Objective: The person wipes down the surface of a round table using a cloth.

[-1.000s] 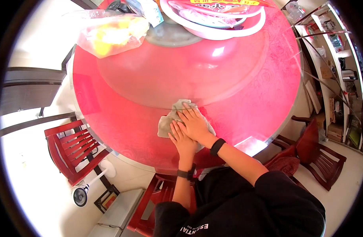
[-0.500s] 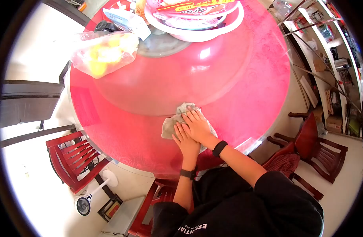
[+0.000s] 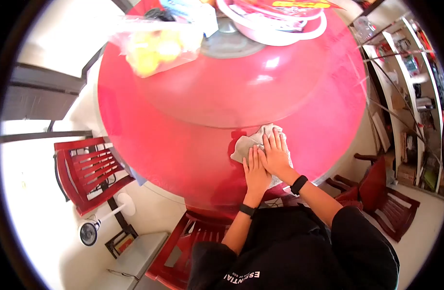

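A crumpled pale grey-green cloth (image 3: 244, 146) lies on the red round table (image 3: 183, 159), near its front edge. Both of my hands press on it with fingers stretched out. My left hand (image 3: 256, 175) rests palm down on the cloth's lower left part. Beside it and a little farther forward, my right hand (image 3: 277, 157) lies flat over the right part, its thumb side touching my left hand. Each wrist wears a black band. A round glass turntable (image 3: 222, 96) sits on the table just beyond the cloth.
A plastic bag of yellow fruit (image 3: 156, 50) stands at the back left, beside a pink-and-white basin (image 3: 280, 37) holding packages. Wooden chairs (image 3: 91, 169) surround the table. A white fan (image 3: 89, 233) is at lower left, shelves (image 3: 400, 96) at right.
Both my hands and the cloth have moved to the right across the table, staying pressed together. The camera view has also shifted.
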